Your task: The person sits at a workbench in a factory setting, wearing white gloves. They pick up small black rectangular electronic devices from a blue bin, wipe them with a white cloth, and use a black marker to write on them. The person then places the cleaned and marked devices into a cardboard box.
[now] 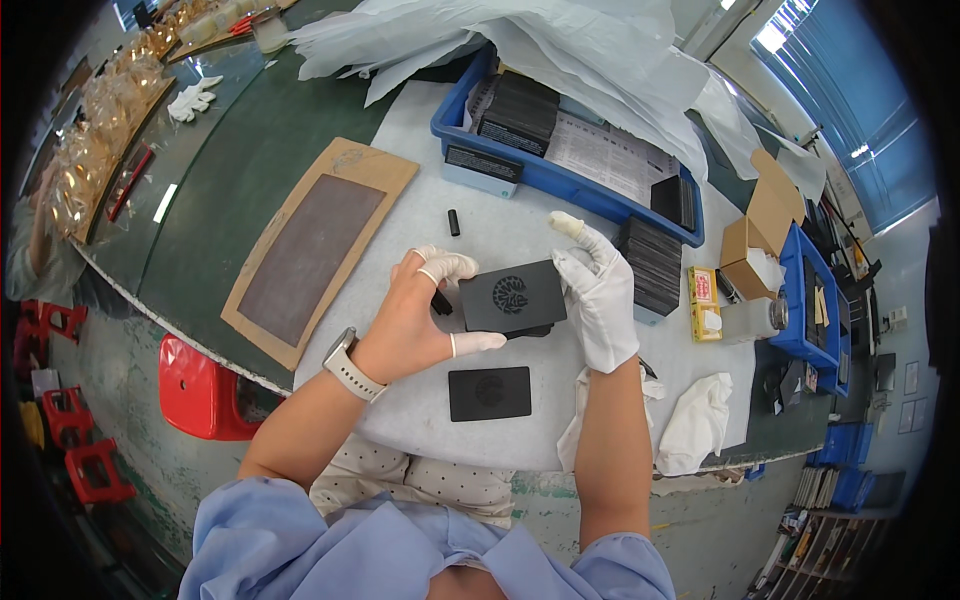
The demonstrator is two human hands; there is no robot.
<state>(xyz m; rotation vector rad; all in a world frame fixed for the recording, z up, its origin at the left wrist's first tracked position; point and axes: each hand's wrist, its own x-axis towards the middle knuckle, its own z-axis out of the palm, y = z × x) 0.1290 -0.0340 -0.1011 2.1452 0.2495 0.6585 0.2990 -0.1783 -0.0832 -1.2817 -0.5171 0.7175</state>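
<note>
Currently, slip risk: I judge that the black, matt, rectangular plate with a round emblem [513, 296] could slide loose if the smooth white fingertip covers lose purchase on its narrow edges.
Scuff risk: a thin dark edge [535, 332] shows beneath it at five o'clock; rubbing between the two could mark a face.
Smear risk: a short black cylindrical stick [441, 303] sits by the palm at nine o'clock; were it inky, a brush against the plate could stain it. I cannot tell whether it is gripped.
Left hand [398, 322]: at nine o'clock of the plate, covered thumb at its seven-o'clock corner, covered forefinger near ten; these appear to pinch its left end.
Right hand [604, 308]: in a white cloth glove at three o'clock, forefinger raised toward one o'clock, thumb beside the plate's upper right corner; whether the hidden fingers grip, I cannot tell.
Spare plate: a second black rectangular plate [490, 394] lies flat at six o'clock, apart from both hands, on the white sheet [420, 430].
</note>
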